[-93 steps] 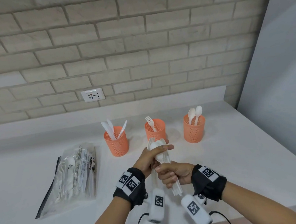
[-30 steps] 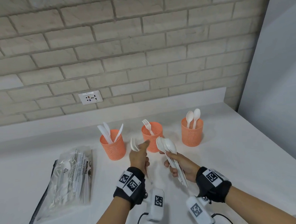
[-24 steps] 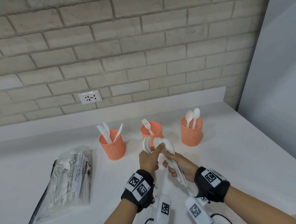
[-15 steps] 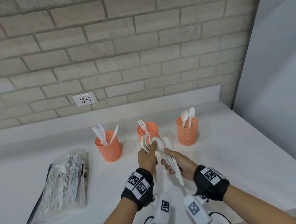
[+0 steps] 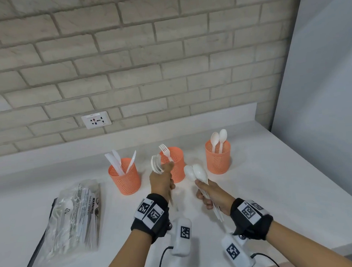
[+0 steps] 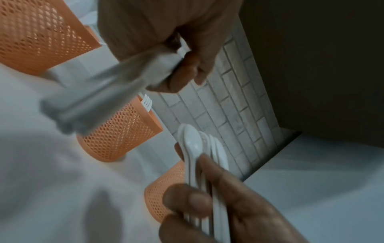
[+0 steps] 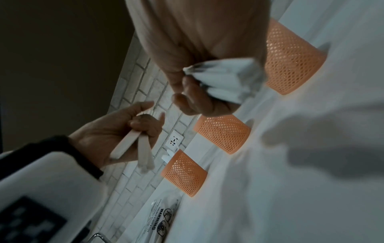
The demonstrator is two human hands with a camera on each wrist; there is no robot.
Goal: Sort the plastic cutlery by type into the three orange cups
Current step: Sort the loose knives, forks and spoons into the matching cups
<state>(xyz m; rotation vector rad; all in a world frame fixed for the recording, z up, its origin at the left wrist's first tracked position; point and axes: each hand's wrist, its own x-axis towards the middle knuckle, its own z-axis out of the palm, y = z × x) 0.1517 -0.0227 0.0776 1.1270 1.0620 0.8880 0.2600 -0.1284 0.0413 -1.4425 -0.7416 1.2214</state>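
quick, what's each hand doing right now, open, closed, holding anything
Left hand: closed, gripping a few white plastic forks by the handles.
Right hand: closed, gripping a bunch of white plastic spoons.

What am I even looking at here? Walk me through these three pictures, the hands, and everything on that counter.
No machine here: a person wears three cameras. The big picture comes from the head; the two dark, tilted ones come from the wrists, looking along each hand.

On the white counter stand three orange cups: the left cup holds knives, the middle cup a fork, the right cup two spoons. A clear plastic bag lies to the left, with more white pieces inside.

The left hand grips blurred forks near the middle cup. The right hand holds a bundle of spoons; whether the bundle is all spoons cannot be told.
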